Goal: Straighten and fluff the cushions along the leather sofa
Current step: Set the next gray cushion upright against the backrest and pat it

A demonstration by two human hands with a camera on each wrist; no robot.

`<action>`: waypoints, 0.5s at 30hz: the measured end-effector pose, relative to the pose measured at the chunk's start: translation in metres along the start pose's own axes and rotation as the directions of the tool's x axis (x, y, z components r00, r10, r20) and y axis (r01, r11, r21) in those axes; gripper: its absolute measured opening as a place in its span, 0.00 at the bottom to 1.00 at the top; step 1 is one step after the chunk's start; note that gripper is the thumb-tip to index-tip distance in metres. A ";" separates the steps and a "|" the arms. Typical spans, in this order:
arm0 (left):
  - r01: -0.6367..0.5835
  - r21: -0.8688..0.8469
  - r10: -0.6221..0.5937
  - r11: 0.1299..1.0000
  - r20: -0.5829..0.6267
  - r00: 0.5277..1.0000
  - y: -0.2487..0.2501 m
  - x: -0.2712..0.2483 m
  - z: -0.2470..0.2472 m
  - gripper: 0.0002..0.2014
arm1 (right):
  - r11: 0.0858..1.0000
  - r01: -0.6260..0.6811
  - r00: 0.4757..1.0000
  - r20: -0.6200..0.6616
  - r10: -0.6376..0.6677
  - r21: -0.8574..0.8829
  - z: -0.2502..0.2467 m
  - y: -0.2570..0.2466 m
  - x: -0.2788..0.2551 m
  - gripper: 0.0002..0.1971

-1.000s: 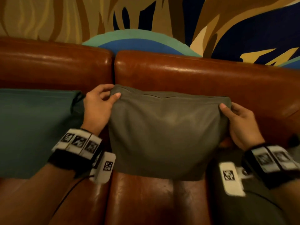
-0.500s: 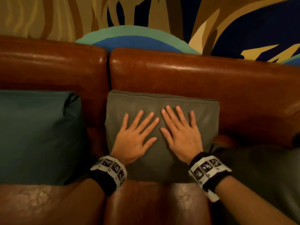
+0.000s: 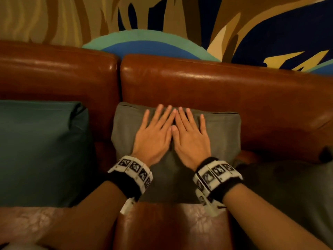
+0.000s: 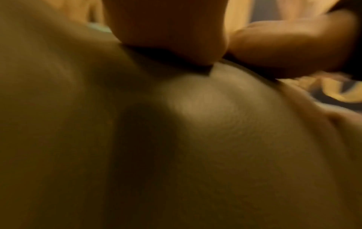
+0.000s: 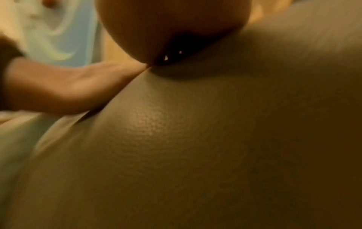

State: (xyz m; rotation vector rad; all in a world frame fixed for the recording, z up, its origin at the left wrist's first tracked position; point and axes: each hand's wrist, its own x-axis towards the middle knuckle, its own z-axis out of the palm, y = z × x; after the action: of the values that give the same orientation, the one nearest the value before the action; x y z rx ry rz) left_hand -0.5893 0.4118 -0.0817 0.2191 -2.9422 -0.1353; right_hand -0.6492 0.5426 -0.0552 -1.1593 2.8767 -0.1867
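A grey-olive cushion leans against the brown leather sofa backrest. Both palms lie flat on its front, side by side. My left hand has straight, spread fingers reaching the cushion's top edge. My right hand lies beside it, fingers straight, touching the left hand along the thumbs. In the left wrist view the cushion fabric fills the picture under the left hand. The right wrist view shows the same fabric under the right hand.
A dark green cushion stands upright to the left against the backrest. Another grey cushion lies low at the right. The leather seat runs along the bottom. A painted wall rises behind the sofa.
A second ago my hands gripped the grey cushion's top corners. They let go and laid flat on its front, then slid up and together toward the top edge.
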 end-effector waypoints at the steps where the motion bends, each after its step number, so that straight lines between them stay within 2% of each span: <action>1: 0.060 -0.035 -0.059 0.998 0.033 0.998 -0.001 0.002 0.003 0.27 | 1.000 -0.017 0.999 0.047 0.017 -0.005 0.001 0.000 0.004 0.30; 3: 0.194 -0.049 -0.192 0.980 0.047 0.980 -0.017 0.004 0.009 0.29 | 0.995 -0.085 0.995 0.048 0.088 -0.055 0.000 0.024 0.012 0.27; 7: 0.179 0.070 -0.181 0.981 0.026 0.983 -0.052 0.008 0.004 0.30 | 0.960 -0.234 0.969 0.044 0.244 -0.154 -0.007 0.096 0.007 0.28; 11: 0.263 0.155 -0.270 0.952 0.026 0.963 -0.078 0.002 0.002 0.31 | 0.913 -0.371 0.919 0.077 0.388 -0.171 -0.012 0.134 -0.008 0.28; 13: 0.257 0.183 -0.260 0.949 -0.008 0.966 -0.076 -0.005 -0.006 0.30 | 0.913 -0.402 0.916 -0.016 0.402 -0.071 -0.015 0.129 -0.017 0.29; 15: 0.157 0.154 -0.142 0.976 -0.104 0.984 -0.057 -0.006 -0.017 0.29 | 0.895 -0.424 0.880 -0.171 0.443 0.138 -0.018 0.107 -0.030 0.28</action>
State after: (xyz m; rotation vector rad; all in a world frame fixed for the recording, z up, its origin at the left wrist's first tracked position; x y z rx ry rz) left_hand -0.5724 0.3551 -0.0720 0.4580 -2.8431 0.0914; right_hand -0.7026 0.6419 -0.0512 -0.4756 3.1632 -0.4405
